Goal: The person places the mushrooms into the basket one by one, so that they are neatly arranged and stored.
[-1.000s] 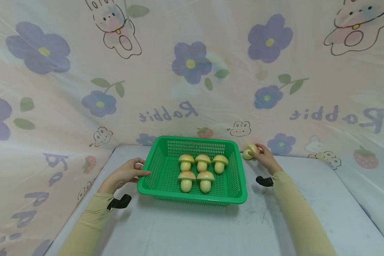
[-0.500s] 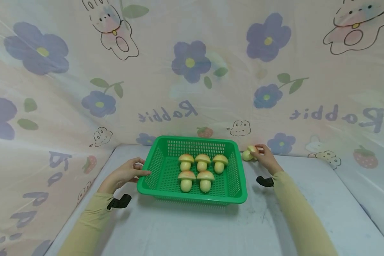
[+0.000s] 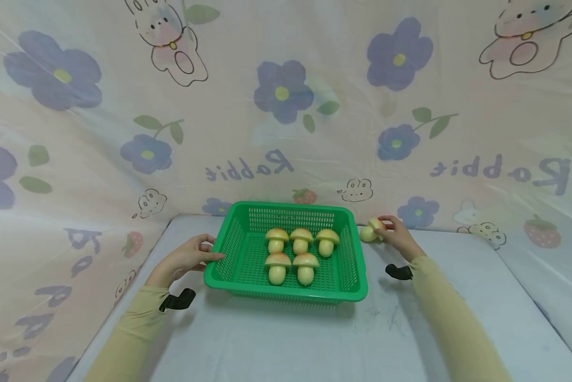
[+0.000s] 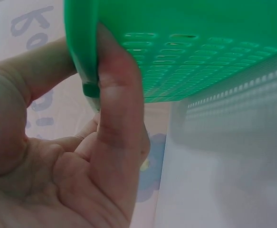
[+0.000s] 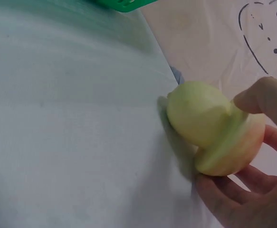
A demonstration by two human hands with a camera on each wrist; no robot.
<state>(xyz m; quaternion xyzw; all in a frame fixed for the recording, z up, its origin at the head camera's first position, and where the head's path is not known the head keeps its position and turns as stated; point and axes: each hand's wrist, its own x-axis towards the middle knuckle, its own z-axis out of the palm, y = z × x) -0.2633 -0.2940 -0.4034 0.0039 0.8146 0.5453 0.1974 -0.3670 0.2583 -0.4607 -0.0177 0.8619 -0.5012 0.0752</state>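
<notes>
**Fingers on a loose mushroom, basket steadied**

Fingers (image 5: 252, 97) of the right hand (image 3: 396, 236) curl round the cap of a toy mushroom (image 5: 214, 128) and pinch it; the stem points away from the palm and the toy lies on its side on the table (image 3: 286, 339), just past the basket's far right corner; the left hand (image 3: 185, 258) grips the left rim of the green basket (image 3: 352, 289), thumb (image 4: 119, 118) pressed on the outer wall, other fingers hidden behind the rim.

Risks, as I judge them: the pinch sits on the rounded cap only, so the smooth toy could slip or roll toward the curtain (image 3: 286, 106) just beyond the fingertips; carried low, it could catch the rim nearest the right hand; set down carelessly, it could topple the five mushrooms (image 3: 297, 254) standing upright in two rows inside, well left of the right fingers; a pull from the left hand could slide the light basket.

Writing: "Rabbit" shows mirrored on the curtain, several times; no brand or label is readable on basket or toys.
</notes>
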